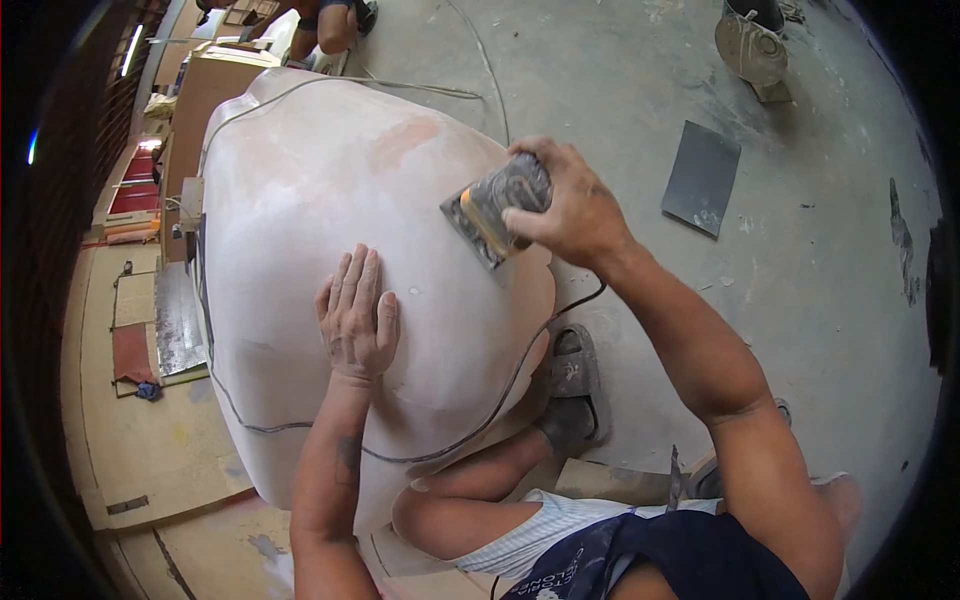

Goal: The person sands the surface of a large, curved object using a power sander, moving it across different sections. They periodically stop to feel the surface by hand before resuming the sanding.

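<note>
A large rounded white form (290, 210) with pinkish patches fills the middle of the view. My left hand (358, 315) lies flat on its surface, fingers stretched out and holding nothing. To the right, my right hand (575, 205) grips a dusty power sander (500, 205) from above. The sander's square pad is tilted at the form's right upper side; whether the whole pad touches is unclear. A dark cord (490, 415) runs from near my right wrist down and across the form's lower part.
A grey sheet (702, 180) lies on the floor to the right, with a dirty bucket (752, 45) beyond. Another person (335, 25) crouches at the top left. Boards and a metal plate (180, 320) are at left. A cable (420, 88) crosses the form's far end.
</note>
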`<control>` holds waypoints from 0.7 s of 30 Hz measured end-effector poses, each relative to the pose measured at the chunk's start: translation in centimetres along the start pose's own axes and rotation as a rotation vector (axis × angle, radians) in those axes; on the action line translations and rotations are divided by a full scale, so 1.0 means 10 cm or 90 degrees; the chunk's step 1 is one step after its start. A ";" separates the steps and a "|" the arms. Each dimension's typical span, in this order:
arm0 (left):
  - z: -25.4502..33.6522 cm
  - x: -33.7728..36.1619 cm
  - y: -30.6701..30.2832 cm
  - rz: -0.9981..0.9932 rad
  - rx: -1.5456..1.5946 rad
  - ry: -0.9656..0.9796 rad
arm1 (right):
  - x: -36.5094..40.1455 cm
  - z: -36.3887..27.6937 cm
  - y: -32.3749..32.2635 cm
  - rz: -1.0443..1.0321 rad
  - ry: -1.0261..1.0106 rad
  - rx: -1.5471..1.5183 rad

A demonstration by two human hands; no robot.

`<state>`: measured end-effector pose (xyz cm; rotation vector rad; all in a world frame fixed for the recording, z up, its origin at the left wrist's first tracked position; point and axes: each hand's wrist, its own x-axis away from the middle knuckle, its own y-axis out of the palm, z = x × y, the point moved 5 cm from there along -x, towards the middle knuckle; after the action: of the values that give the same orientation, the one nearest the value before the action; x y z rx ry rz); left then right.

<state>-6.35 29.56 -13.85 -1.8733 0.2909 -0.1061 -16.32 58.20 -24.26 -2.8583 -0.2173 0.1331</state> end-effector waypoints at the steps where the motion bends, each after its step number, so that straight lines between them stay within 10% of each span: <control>1: -0.01 0.00 0.00 0.012 0.010 -0.002 | 0.12 -0.04 0.04 0.002 -0.036 -0.015; 10: -0.11 0.12 0.01 0.146 0.119 0.010 | 1.10 -0.87 0.37 -0.163 -0.325 0.060; 21: -0.04 0.07 -0.05 0.152 0.100 -0.019 | -0.78 -0.57 0.08 -0.097 0.048 -0.002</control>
<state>-5.64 29.16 -13.30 -1.6698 0.4700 0.0606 -23.29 54.66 -18.50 -2.8307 -0.4184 -0.0060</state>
